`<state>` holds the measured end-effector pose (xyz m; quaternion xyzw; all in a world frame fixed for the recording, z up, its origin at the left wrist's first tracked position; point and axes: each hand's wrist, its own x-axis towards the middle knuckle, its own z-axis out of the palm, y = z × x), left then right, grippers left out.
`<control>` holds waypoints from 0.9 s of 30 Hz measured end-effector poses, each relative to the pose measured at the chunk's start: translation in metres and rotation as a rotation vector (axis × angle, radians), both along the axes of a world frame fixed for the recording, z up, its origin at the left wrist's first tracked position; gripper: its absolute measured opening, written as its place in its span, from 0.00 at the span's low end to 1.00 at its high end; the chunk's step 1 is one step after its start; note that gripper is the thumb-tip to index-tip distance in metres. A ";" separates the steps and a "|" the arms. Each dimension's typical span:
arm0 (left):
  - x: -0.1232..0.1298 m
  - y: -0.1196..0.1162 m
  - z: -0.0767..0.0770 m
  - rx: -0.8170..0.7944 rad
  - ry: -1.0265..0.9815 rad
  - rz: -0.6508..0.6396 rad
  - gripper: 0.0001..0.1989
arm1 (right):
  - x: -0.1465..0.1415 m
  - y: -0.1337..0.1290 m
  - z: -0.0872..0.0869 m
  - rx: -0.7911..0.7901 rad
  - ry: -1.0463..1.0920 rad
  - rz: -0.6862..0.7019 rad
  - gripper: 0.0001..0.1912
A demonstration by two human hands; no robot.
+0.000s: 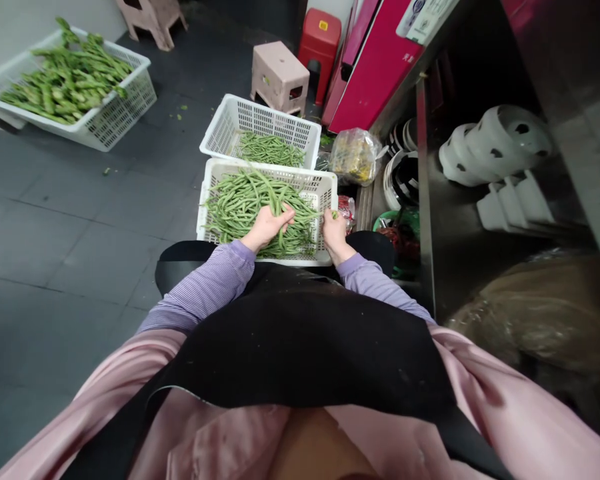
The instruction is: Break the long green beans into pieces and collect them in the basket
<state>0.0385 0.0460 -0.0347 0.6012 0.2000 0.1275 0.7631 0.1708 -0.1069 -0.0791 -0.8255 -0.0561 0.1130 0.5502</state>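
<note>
A white plastic basket [203,200] in front of my knees holds a heap of long green beans [237,203]. Over the heap, my left hand [269,225] is closed around a small bunch of green beans whose ends stick out past the fingers. My right hand [334,230] is at the basket's right rim, fingers pinched, with a small green bit showing at the fingertips. Right behind stands a second white basket [215,130] with a smaller layer of green beans [270,148] in it.
At the far left is a large white basket [125,113] of thick green stalks [67,80]. A pink stool [280,73] and a red stool [320,40] stand beyond the baskets. Plastic bags [356,157] lie to the right, beside a metal shelf [425,200] with stacked white dishes [495,147].
</note>
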 end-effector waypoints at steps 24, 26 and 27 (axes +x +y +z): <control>0.009 0.009 -0.012 -0.190 -0.019 0.160 0.16 | -0.044 -0.002 0.027 0.424 0.924 0.356 0.24; 0.005 -0.001 -0.007 0.006 -0.008 0.135 0.13 | -0.042 0.004 0.022 0.436 0.866 0.190 0.24; 0.002 -0.006 -0.004 0.083 0.012 0.112 0.11 | -0.040 0.006 0.018 0.433 0.843 0.114 0.23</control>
